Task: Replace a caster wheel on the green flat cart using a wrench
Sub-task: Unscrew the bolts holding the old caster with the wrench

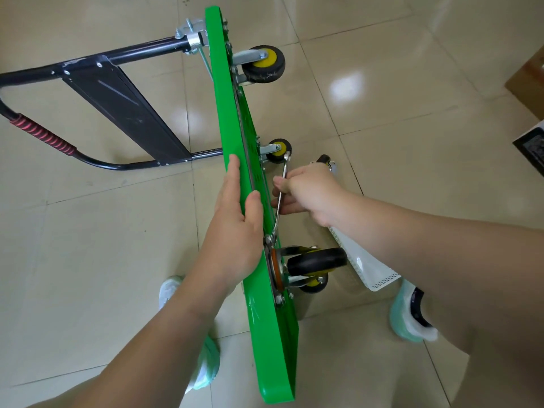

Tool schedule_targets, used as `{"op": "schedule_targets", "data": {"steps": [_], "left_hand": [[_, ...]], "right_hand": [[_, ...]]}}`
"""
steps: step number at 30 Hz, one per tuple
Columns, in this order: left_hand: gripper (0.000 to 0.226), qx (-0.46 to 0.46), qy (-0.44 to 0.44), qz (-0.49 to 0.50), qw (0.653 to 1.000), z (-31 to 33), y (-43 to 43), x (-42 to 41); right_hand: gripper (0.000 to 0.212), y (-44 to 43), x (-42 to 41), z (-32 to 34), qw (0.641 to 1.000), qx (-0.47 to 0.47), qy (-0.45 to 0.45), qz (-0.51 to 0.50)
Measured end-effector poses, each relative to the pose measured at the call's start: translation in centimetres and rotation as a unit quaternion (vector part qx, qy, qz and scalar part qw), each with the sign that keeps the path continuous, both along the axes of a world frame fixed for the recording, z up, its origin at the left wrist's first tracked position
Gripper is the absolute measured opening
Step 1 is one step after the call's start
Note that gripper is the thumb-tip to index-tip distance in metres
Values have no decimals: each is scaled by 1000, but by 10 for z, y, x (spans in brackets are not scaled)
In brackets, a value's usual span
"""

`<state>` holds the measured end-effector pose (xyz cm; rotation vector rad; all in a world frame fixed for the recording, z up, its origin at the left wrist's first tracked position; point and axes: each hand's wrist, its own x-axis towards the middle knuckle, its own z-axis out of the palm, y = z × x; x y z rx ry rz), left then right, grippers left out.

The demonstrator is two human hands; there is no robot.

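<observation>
Tiled floor (pixel 88 260); left hand (pixel 238 219) clamps cart (pixel 265 334) edge; right hand (pixel 306 192) fisted round wrench (pixel 281 198), head hidden.

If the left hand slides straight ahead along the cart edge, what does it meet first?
Likely nothing soon: the left hand points up the green plastic cart deck edge, which looks free until the silver handle hinge bracket.
</observation>
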<state>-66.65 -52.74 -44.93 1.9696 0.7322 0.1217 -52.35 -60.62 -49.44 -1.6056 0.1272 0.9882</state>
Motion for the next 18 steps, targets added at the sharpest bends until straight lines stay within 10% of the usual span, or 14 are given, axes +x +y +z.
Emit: {"op": "schedule_targets", "data": {"steps": [18], "left_hand": [[65,3,8,-12,1000,4,1,-1]], "right_hand": [[8,12,3,-49,984,-39,161,69]]}}
